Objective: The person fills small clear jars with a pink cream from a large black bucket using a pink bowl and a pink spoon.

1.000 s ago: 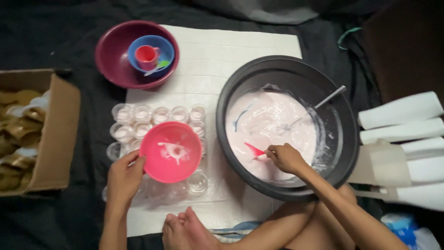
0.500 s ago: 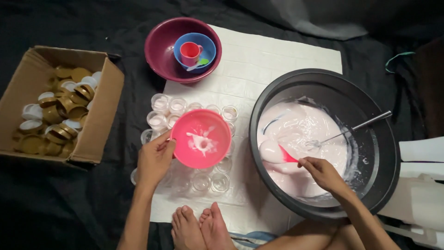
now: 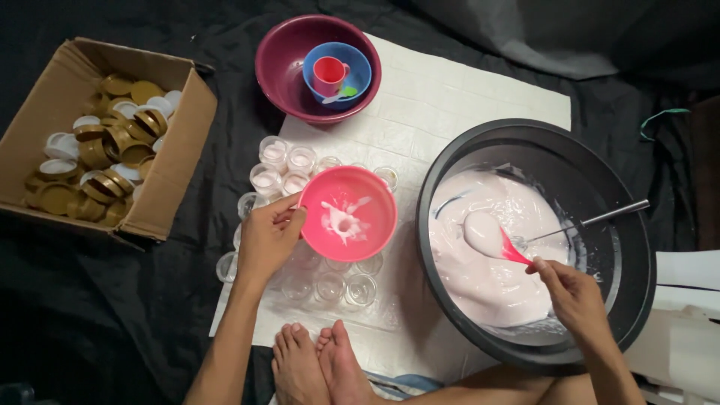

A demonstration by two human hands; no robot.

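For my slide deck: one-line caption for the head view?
Left hand holds pink funnel over small jars; right hand lifts pink ladle from black basin.

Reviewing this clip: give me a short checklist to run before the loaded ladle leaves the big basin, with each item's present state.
1. Right hand grips the pink ladle handle: ok.
2. Ladle scoop is loaded with pale pink liquid and sits over the black basin: ok.
3. Left hand steadies the pink bowl by its rim: ok.
4. Pink bowl has room: ok, only splashes inside.
5. Bowl rests firmly on the small clear cups: cannot tell.
6. Metal spoon in the basin lies clear of the ladle: ok, apart from the scoop.
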